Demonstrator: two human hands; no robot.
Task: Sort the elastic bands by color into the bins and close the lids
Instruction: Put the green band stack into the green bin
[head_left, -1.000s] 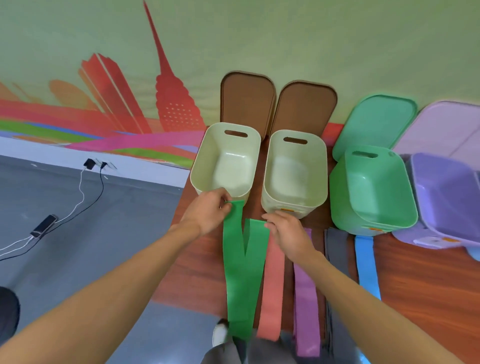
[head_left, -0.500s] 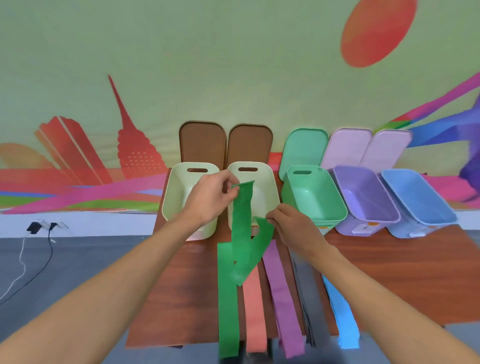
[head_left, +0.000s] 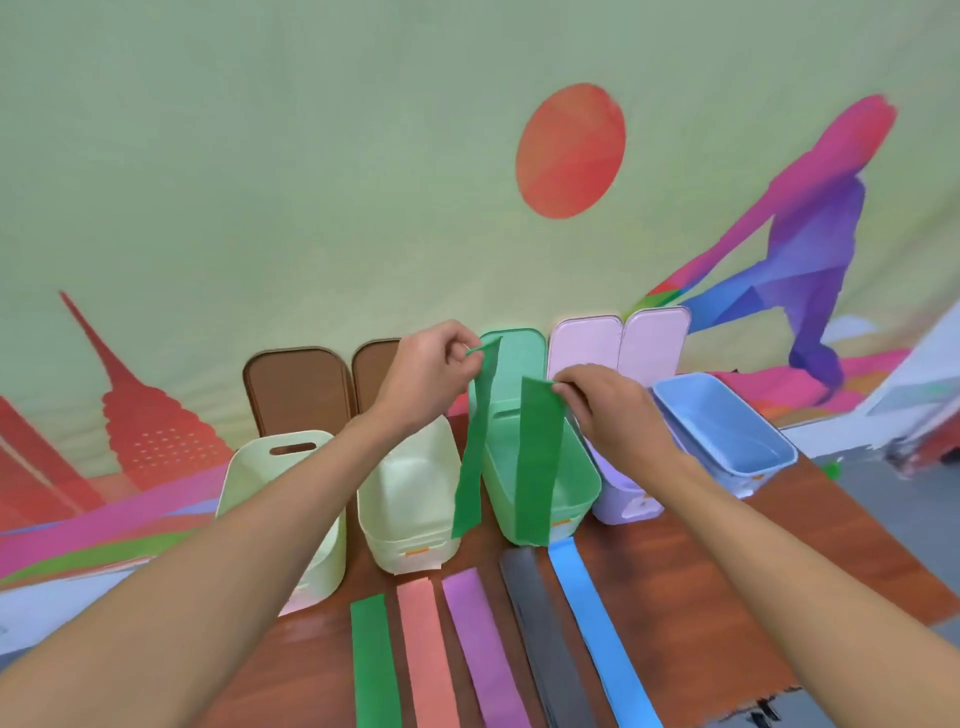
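On my feed the left hand (head_left: 426, 374) pinches the top end of the left green strip (head_left: 475, 441) between thumb and fingers. The right hand (head_left: 608, 410) pinches the right green strip (head_left: 537, 457) the same way. Both strips hang over the green bin (head_left: 574, 506); I cannot tell whether they join. The green lid (head_left: 522, 358) stands at the bin's 12 o'clock. The cream bin (head_left: 410, 499) is at its 9 o'clock, and the purple bin (head_left: 623, 504) and blue bin (head_left: 737, 452) are at 3. At 6 o'clock, flat on the table (head_left: 701, 561), lie a green band (head_left: 374, 665), salmon band (head_left: 428, 649), purple band (head_left: 483, 639), black band (head_left: 545, 634) and blue band (head_left: 592, 613).
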